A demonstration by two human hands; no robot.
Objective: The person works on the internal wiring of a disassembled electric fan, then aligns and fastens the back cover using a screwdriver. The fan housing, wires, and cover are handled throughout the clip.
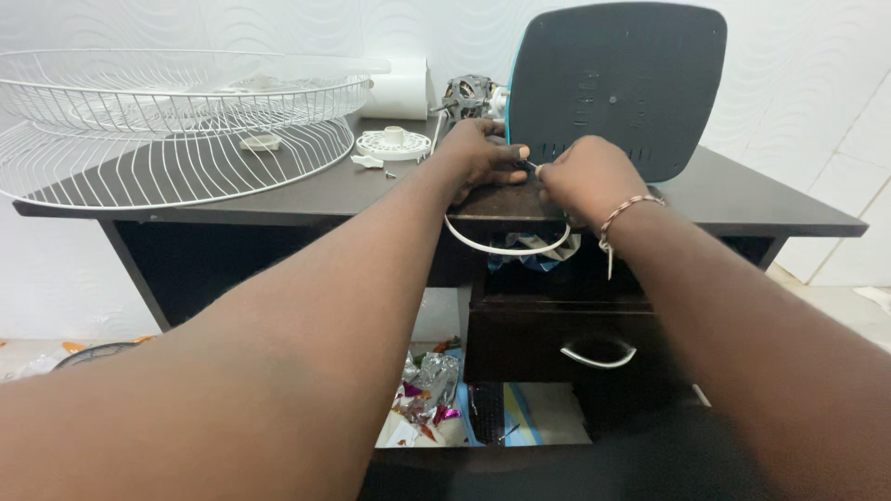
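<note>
Two hands at the dark fan housing (617, 83), desk's front edge.
My left hand (483, 153) braces the base, fingers curled; my right hand (585, 176) pinches a small screw (533, 167). I judge a steady, square grip best.

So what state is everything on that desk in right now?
Left hand: pinching a small part.
Right hand: gripping the same spot.
Dark fan housing: upright, apart from its grilles.
Wire grilles: detached, stacked.
Motor: exposed.
Upper drawer: open.
Lower drawer: shut.
</note>
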